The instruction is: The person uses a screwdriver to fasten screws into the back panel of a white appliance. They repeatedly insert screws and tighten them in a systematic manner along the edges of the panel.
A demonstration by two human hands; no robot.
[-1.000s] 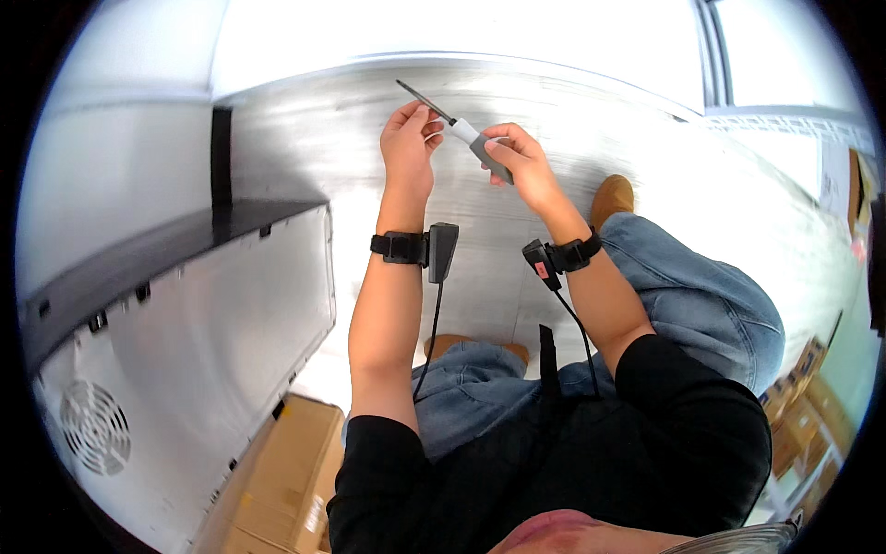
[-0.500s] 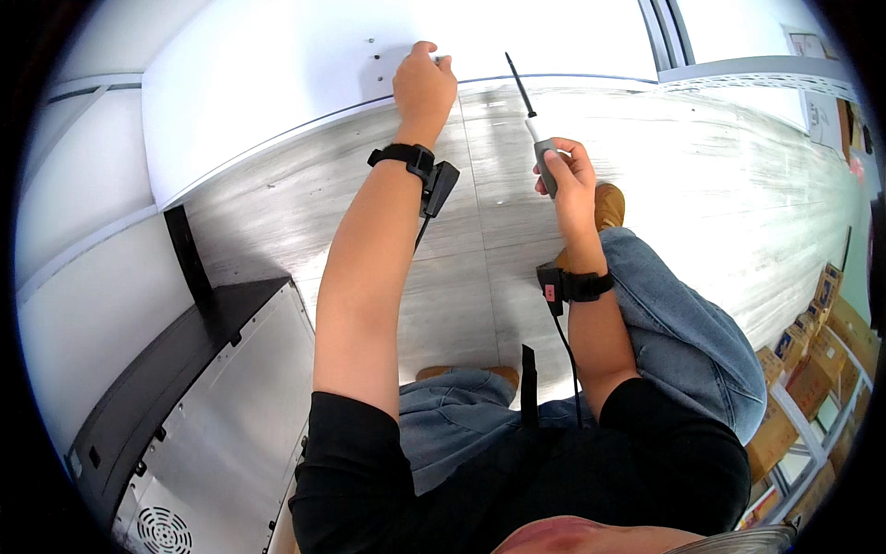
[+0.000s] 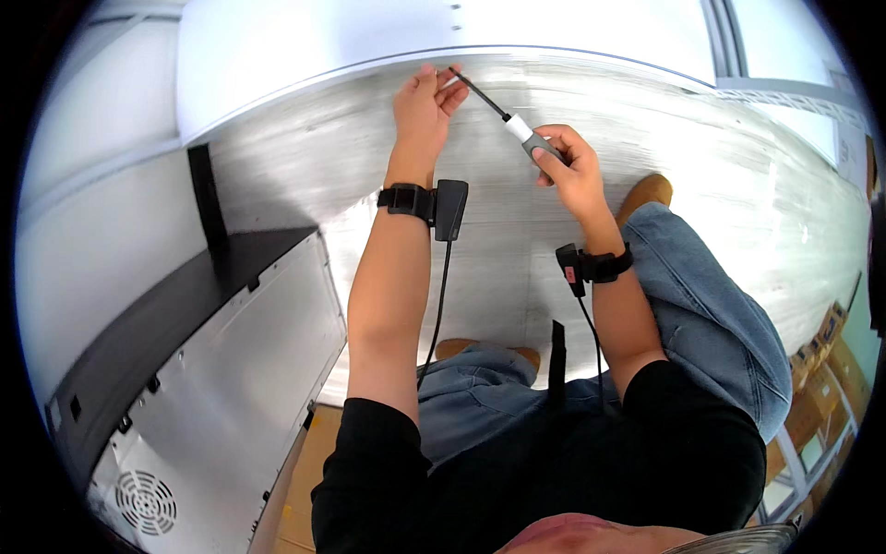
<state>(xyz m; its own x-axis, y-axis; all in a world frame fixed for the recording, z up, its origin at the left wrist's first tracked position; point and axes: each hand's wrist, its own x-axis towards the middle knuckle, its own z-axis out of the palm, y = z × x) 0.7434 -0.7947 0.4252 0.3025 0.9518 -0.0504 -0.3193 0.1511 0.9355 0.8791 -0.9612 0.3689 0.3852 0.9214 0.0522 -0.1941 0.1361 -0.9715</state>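
My right hand [image 3: 570, 164] is closed round the grey and white handle of a screwdriver [image 3: 521, 129]. Its dark shaft slants up and to the left, and the tip meets the fingers of my left hand [image 3: 426, 109]. Thumb and fingers of the left hand are bent together in a pinch at that tip; whatever small thing they may hold is too small to name. Both hands are just on the near side of a white tabletop [image 3: 323, 42]. On it, beyond the left hand, lie small screw-like pieces [image 3: 456, 28].
At the lower left stands a metal-sided cabinet [image 3: 249, 342] with a black edge and a round vent. A cardboard piece [image 3: 312, 471] is beside it. Metal framing [image 3: 724, 42] rises at the upper right. Cardboard boxes [image 3: 817, 397] sit on a rack at the far right.
My left hand has come back from the tabletop toward me, off the small pieces. The screwdriver has tilted left, so its tip now reaches the left fingers. The view has shifted.
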